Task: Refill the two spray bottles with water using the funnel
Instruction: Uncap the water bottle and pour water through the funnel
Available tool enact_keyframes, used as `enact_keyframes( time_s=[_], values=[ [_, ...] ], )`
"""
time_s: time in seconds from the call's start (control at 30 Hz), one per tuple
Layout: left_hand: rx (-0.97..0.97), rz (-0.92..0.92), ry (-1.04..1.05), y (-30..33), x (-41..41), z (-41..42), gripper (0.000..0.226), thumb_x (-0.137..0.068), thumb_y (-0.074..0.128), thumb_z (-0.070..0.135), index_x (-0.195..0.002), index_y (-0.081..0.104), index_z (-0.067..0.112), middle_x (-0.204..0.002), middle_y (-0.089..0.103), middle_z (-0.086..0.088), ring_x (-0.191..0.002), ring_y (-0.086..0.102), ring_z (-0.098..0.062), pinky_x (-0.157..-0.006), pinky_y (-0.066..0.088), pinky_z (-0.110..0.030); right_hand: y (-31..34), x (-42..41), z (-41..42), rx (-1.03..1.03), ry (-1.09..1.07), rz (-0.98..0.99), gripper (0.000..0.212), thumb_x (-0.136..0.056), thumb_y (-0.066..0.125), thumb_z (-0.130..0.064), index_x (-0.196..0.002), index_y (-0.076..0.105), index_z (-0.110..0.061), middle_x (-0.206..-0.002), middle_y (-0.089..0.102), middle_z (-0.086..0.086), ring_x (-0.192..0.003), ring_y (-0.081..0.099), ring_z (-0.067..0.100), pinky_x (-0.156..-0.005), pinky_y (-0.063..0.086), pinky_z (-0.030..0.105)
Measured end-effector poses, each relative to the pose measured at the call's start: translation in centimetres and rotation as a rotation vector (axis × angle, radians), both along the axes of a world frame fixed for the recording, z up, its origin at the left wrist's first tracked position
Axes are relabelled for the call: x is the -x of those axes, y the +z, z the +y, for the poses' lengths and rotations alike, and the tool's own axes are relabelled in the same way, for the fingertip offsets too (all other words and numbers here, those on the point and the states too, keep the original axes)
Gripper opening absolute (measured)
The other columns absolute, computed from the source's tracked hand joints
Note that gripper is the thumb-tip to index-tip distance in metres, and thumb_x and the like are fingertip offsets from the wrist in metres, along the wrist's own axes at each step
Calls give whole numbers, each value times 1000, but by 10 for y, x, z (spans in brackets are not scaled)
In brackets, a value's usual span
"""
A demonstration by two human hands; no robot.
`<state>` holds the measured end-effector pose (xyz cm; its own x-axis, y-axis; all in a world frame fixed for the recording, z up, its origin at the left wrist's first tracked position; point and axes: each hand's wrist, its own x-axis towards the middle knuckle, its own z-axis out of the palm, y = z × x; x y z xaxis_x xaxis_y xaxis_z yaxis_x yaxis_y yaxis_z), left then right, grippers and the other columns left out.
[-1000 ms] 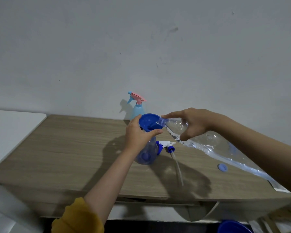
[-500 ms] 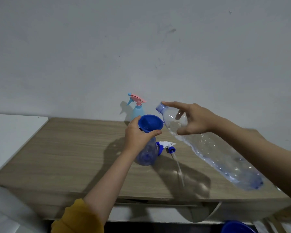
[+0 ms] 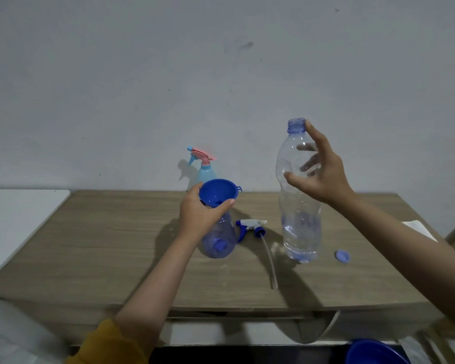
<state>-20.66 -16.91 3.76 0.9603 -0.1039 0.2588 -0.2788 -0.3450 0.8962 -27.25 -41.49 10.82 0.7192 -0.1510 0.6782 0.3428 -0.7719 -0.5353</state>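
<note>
Gripping the funnel [image 3: 218,192] atop the spray bottle [image 3: 218,237], left hand [image 3: 199,214] fingers curl; right hand [image 3: 318,172] fingers loosely circle the light, crushable water bottle [image 3: 300,206].

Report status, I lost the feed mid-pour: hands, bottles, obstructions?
Left hand grips funnel on clear spray bottle. Right hand holds water bottle upright, nearly empty. Sprayer head lies between them.

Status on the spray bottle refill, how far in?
Done: clear spray bottle appears filled; its trigger head lies on the table. In hand: left hand holds the funnel on it; right hand stands the near-empty water bottle upright. Left: recap it; whether the pink-topped bottle is filled is unclear.
</note>
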Motion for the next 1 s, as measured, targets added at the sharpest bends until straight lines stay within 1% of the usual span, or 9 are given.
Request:
enact_keyframes(
  time_s=[0.13,0.27,0.4,0.5,0.57,0.7,0.77,0.83,1.0],
  values=[
    [-9,-8,1,3,5,-3,55,-65,83,38,-105,46,31,-101,56,10,-95,57,-14,-78,51,-28,-24,-1,-13,-41,-38,-13,100,-67,84,-16,-144,24,-35,-132,52,4,-90,61,13,-65,46,8],
    [-6,0,15,2,6,-5,57,-67,83,36,-111,48,28,-99,53,14,-97,56,-14,-81,48,-27,-38,-1,-25,-147,-80,-19,100,-70,83,-22,-146,19,-37,-128,52,6,-90,64,17,-72,55,31],
    [-13,31,16,-1,6,-3,83,-65,83,40,-134,42,18,-118,53,6,-112,54,-17,-93,49,-36,-48,0,-31,-194,-49,-39,102,-70,79,-34,-147,12,-32,-140,41,6,-113,56,21,-90,52,38],
    [3,46,10,0,8,-2,97,-64,83,40,-143,30,19,-125,49,4,-114,51,-14,-94,47,-33,-57,-2,-28,-18,-149,-181,98,-72,76,-44,-145,15,-21,-146,25,13,-136,32,25,-111,36,43],
    [23,53,-1,1,11,-2,106,-63,84,39,-146,21,21,-124,49,6,-110,49,-9,-88,45,-27,-55,-1,-19,120,-263,-348,90,-73,74,-47,-140,22,-20,-143,24,19,-138,24,24,-112,30,42],
    [40,54,-6,-3,12,2,117,-60,86,40,-148,10,25,-117,47,16,-108,50,-4,-87,46,-27,-35,1,18,292,-108,-529,62,-74,77,-32,-123,45,-13,-129,42,21,-122,42,32,-100,39,44],
    [27,56,-9,-6,11,4,117,-59,86,40,-148,10,25,-120,47,16,-110,50,-4,-88,47,-28,-23,-4,43,295,67,-401,50,-74,78,-24,-116,56,-7,-119,54,20,-112,51,31,-95,45,41],
    [26,79,-21,-10,10,5,112,-60,86,37,-146,15,24,-125,48,13,-112,50,-6,-85,45,-26,-15,-15,65,279,231,-135,52,-75,77,-26,-120,58,-8,-120,54,14,-113,52,27,-93,46,40],
    [-34,224,-44,-27,3,5,82,-62,84,43,-130,42,26,-125,55,10,-113,53,-11,-76,40,-23,-5,-58,101,374,303,540,90,-69,78,-46,-144,30,-34,-142,35,2,-128,35,24,-104,40,42]
  ],
)
